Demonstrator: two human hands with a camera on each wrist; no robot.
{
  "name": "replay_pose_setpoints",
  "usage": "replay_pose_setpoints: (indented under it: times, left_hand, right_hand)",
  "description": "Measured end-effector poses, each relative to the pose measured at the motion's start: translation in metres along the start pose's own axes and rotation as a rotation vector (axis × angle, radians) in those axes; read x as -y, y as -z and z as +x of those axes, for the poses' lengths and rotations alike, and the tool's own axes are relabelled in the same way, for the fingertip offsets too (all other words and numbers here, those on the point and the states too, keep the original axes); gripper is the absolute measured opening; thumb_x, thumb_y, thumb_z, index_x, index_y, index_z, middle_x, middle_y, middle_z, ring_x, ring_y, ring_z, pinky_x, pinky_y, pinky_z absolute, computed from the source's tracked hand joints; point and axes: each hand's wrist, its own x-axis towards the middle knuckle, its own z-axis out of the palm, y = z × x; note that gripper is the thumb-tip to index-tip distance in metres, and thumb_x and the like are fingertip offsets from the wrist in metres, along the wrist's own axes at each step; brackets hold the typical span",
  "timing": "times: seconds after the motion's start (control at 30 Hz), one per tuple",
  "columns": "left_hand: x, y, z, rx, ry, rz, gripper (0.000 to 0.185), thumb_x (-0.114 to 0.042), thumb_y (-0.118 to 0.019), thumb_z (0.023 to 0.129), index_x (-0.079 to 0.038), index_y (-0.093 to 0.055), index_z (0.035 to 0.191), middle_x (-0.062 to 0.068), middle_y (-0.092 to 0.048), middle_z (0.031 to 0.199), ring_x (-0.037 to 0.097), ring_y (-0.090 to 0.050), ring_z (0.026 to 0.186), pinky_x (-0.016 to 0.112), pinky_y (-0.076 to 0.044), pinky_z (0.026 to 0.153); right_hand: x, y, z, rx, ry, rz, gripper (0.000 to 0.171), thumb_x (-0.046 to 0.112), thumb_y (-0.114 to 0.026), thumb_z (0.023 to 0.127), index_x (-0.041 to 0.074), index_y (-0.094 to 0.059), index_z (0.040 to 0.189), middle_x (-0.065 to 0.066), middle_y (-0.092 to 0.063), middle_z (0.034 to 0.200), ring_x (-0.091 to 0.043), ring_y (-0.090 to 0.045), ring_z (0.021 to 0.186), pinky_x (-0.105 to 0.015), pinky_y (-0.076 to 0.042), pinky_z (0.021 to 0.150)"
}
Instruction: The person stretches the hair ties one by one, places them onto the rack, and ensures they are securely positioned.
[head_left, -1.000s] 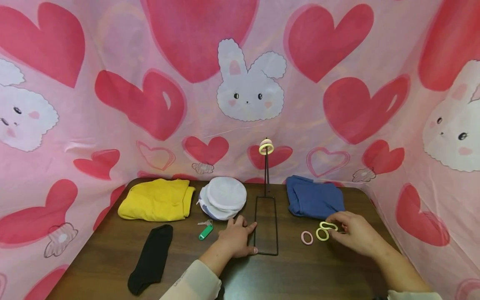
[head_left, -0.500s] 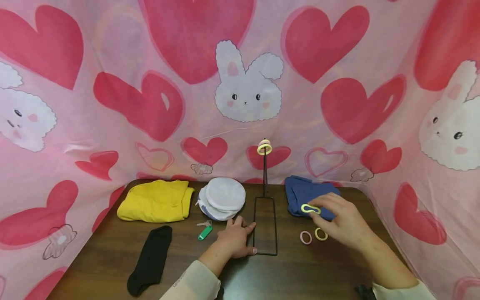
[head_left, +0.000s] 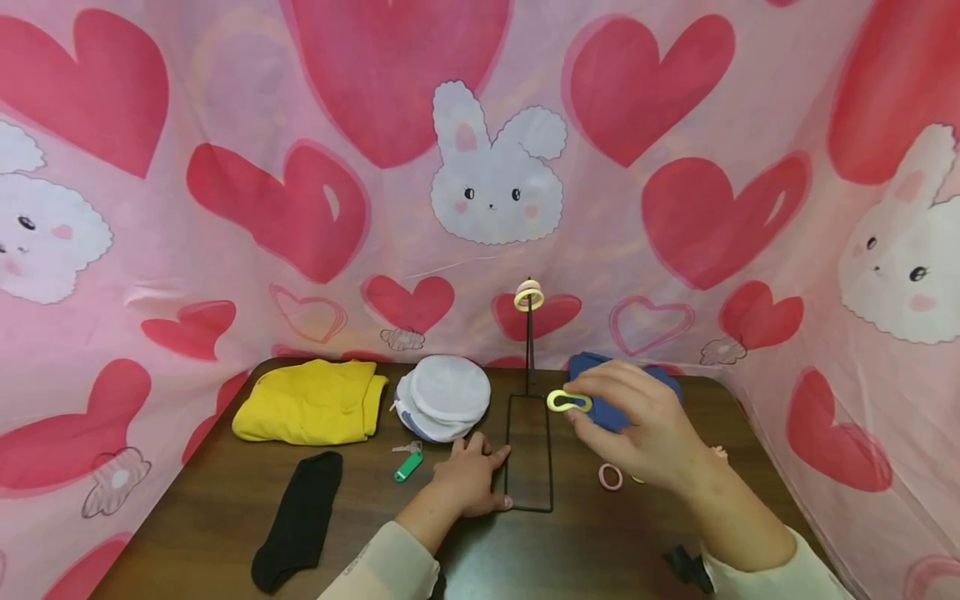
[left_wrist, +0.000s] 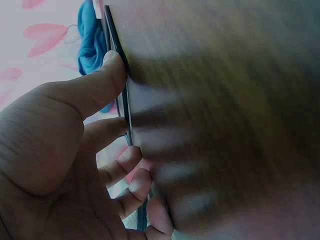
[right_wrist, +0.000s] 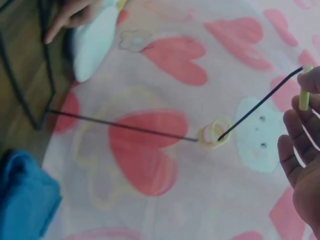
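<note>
- Black sock (head_left: 300,521): lies flat on the counter (head_left: 570,550), near left.
- Left hand (head_left: 472,479): rests on the counter, fingers fairly straight; thumb and fingertips touch the left rail of the black wire stand (head_left: 529,450). It grips nothing.
- Green key tag (head_left: 406,467): with a key, just left of the left hand.
- Pink hair tie (head_left: 611,477): flat on the counter, right of the stand's base; a yellow one beside it is mostly hidden under the right hand.
- Right hand (head_left: 637,429): raised above the counter, pinching a yellow hair tie (head_left: 568,402) between thumb and fingers, just right of the stand's upright rod.
- White mesh bag (head_left: 444,397): folded, left of the stand.
- Yellow cloth (head_left: 311,402): folded, far left.
- Blue cloth (head_left: 592,367): far right, partly behind the right hand.
- Stand's hook: carries two hair ties (head_left: 528,296) at the top.
- Backdrop (head_left: 225,167): pink, with hearts and rabbits.
</note>
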Motion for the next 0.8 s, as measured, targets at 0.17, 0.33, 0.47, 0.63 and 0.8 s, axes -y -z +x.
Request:
replay_pose_setpoints:
  times: [0.17, 0.33, 0.47, 0.63, 0.8]
  left_hand:
    - [0.0, -0.001, 0.001, 0.0, 0.008, 0.007, 0.082, -0.061, -0.081, 0.082, -0.036, -0.051, 0.154, 0.003, -0.045, 0.133, 0.029, -0.042, 0.121, 0.061, -0.05, 0.076]
    - [0.0, -0.002, 0.001, -0.001, 0.012, 0.013, 0.082, -0.062, -0.081, 0.081, -0.037, -0.051, 0.154, 0.003, -0.045, 0.133, 0.029, -0.042, 0.122, 0.061, -0.051, 0.076]
    - [-0.001, -0.002, 0.001, 0.002, 0.008, 0.014, 0.082, -0.062, -0.081, 0.082, -0.037, -0.051, 0.154, 0.002, -0.045, 0.132, 0.029, -0.042, 0.12, 0.061, -0.051, 0.076]
    - [0.0, -0.003, 0.003, 0.0, 0.007, 0.011, 0.082, -0.062, -0.081, 0.081, -0.038, -0.051, 0.154, 0.002, -0.044, 0.131, 0.029, -0.042, 0.119, 0.06, -0.05, 0.076]
    - [0.001, -0.004, 0.005, 0.006, 0.007, 0.001, 0.083, -0.061, -0.081, 0.081, -0.037, -0.051, 0.154, 0.003, -0.045, 0.133, 0.029, -0.042, 0.12, 0.06, -0.05, 0.076]
  right_hand:
    - [0.005, -0.007, 0.018, 0.002, 0.03, -0.006, 0.024, 0.029, -0.072, 0.097, 0.007, -0.078, 0.105, -0.003, -0.074, 0.099, -0.02, -0.069, 0.09, -0.024, -0.051, 0.089]
    - [0.002, -0.013, 0.024, 0.016, 0.033, -0.058, 0.024, 0.031, -0.071, 0.097, 0.009, -0.079, 0.105, -0.001, -0.075, 0.101, -0.019, -0.071, 0.091, -0.033, -0.055, 0.083]
    - [-0.006, -0.015, 0.023, 0.039, 0.012, -0.093, 0.026, 0.033, -0.07, 0.098, 0.01, -0.08, 0.105, -0.001, -0.075, 0.102, -0.019, -0.071, 0.093, -0.036, -0.055, 0.081]
    - [-0.019, -0.02, 0.022, 0.087, -0.073, -0.113, 0.021, 0.02, -0.079, 0.088, 0.012, -0.079, 0.108, -0.002, -0.074, 0.105, -0.017, -0.07, 0.094, -0.036, -0.056, 0.081]
    - [-0.039, -0.028, 0.024, 0.075, -0.132, -0.108, 0.023, 0.011, -0.081, 0.082, 0.01, -0.078, 0.105, -0.001, -0.072, 0.102, -0.013, -0.066, 0.082, -0.03, -0.056, 0.072]
